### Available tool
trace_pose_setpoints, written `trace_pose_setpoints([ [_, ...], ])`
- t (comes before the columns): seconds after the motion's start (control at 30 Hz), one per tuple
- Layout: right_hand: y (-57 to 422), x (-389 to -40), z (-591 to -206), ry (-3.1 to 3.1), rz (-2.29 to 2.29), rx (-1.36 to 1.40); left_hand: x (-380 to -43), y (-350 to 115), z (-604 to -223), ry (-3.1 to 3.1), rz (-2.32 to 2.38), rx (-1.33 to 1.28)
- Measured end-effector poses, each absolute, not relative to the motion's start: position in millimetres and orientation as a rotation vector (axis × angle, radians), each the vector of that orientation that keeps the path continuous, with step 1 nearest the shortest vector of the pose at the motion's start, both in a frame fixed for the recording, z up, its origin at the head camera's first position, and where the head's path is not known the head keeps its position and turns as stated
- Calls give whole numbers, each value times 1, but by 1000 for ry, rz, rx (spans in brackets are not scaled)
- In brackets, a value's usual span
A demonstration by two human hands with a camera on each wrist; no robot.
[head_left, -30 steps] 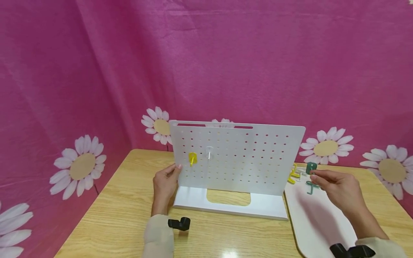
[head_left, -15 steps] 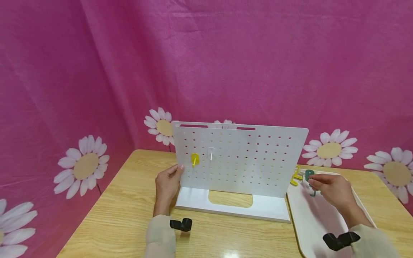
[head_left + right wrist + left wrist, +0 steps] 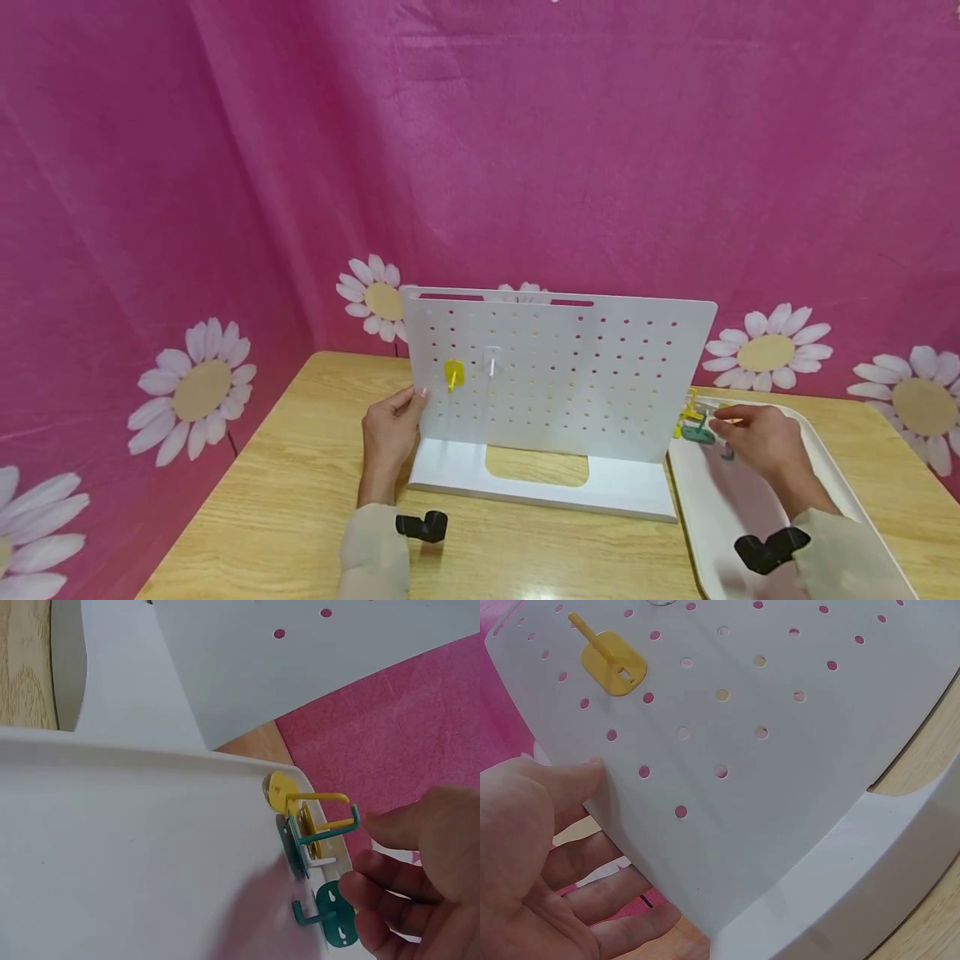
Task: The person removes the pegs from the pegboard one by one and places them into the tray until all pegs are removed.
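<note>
My left hand (image 3: 390,429) grips the left edge of a white pegboard (image 3: 780,765), thumb on the front face and fingers behind. A yellow hook (image 3: 453,375) and a clear hook (image 3: 491,362) sit in the board's left part. At the far end of the white tray (image 3: 135,847), my right hand (image 3: 420,870) has thumb and index finger parted beside the bent tip of a green hook (image 3: 300,847). That hook's plate leans among the other hooks. A second green hook (image 3: 335,913) lies under the fingers.
Yellow hooks (image 3: 283,792) and a white hook (image 3: 324,862) crowd the tray's far corner, close to the board's right edge. The board's white base (image 3: 540,487) stands on the wooden table (image 3: 300,500). A pink flowered cloth (image 3: 525,150) hangs behind.
My right hand has lowered a green hook into the tray's far end, turning its plate downward, and the fingers have loosened from it. My left hand keeps its hold on the board.
</note>
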State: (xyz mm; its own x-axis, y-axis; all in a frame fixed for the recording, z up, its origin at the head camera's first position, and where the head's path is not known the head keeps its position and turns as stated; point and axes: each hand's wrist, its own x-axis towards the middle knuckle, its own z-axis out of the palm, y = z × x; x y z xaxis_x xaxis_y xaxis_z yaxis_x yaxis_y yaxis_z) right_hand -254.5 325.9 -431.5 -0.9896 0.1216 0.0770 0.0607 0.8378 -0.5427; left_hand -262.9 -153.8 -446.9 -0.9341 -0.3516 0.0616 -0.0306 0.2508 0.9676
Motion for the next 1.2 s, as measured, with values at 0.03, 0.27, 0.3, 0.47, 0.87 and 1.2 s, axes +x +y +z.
trace_pose_setpoints([
  [0.03,326,-253,-431,-2906,848,-136,-263,-154,-447,-2264,-1734,359],
  [0.27,319,-238,-422,-2772,822,-29,-262,-154,-446,-2264,-1712,354],
  [0.3,317,-236,-419,-2748,819,-23,-263,-154,-445,-2260,-1715,354],
  [0.47,308,-224,-408,-2664,886,-36,-264,-154,-445,-2255,-1721,348],
  [0.87,264,-206,-385,-2545,1115,91,-263,-153,-448,-2260,-1735,354],
  [1.2,222,-202,-377,-2567,1266,250,-264,-153,-448,-2249,-1644,329],
])
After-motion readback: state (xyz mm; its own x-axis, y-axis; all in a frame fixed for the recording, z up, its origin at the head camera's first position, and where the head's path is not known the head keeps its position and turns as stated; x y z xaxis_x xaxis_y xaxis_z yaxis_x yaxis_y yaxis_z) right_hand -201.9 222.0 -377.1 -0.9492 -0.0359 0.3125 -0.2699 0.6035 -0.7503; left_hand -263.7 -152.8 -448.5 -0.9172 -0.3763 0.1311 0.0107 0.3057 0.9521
